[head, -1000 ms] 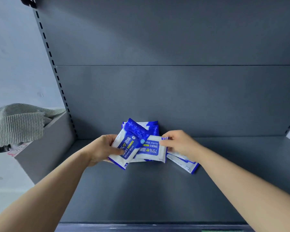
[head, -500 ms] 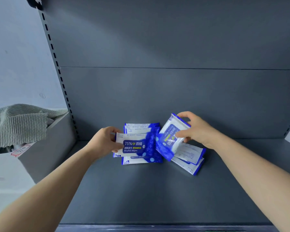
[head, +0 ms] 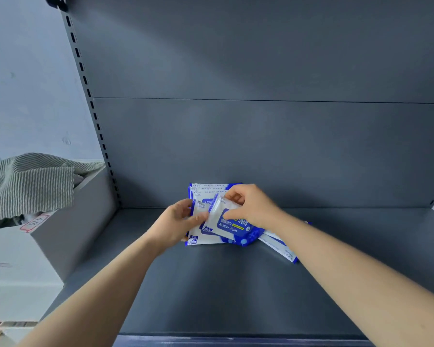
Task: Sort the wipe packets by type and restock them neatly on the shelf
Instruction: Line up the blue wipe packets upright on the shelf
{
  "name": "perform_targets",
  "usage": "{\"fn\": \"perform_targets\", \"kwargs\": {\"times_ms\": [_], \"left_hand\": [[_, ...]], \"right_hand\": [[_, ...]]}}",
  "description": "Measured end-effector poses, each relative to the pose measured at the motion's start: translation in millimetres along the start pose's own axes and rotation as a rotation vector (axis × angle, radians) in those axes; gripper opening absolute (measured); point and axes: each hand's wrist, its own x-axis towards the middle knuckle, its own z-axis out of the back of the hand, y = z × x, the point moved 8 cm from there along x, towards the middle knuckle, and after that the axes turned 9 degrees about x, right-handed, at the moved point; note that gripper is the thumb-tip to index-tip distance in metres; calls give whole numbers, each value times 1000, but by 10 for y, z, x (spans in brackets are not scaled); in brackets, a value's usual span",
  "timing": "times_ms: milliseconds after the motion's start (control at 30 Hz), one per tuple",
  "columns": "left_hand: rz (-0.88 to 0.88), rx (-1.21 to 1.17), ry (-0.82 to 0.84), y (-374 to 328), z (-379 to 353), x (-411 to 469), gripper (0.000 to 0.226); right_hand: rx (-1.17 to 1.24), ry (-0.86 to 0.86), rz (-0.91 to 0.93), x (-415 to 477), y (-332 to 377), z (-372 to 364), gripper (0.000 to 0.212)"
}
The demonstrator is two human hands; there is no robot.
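Observation:
Blue and white alcohol wipe packets lie near the back of the dark grey shelf (head: 211, 291). My right hand (head: 254, 206) grips one packet (head: 232, 225) by its top edge and holds it face up over the left stack (head: 198, 240). My left hand (head: 177, 222) holds that stack at its left side, thumb on top. Behind them the top of another packet (head: 206, 187) stands against the back panel. To the right, two packets (head: 280, 242) lie flat, partly hidden under my right forearm.
The shelf's back panel (head: 261, 151) rises behind the packets. A slotted upright (head: 95, 118) marks the left edge. Left of the shelf stands a grey box (head: 68, 229) with striped cloth (head: 28, 181) draped over it.
My right hand has carried its packet leftward from above the right pile onto the left stack, turning it face up. My left hand stays on the stack.

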Motion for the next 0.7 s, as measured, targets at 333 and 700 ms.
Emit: {"fn": "perform_targets", "kwargs": {"times_ms": [333,700], "left_hand": [[2,84,-61,262,-13,12,33],[198,338,-110,491,56,199,43]], "right_hand": [[-105,36,-26,-127,-186,40,32],[-414,-42,-458,-352,-864,747,73]]}}
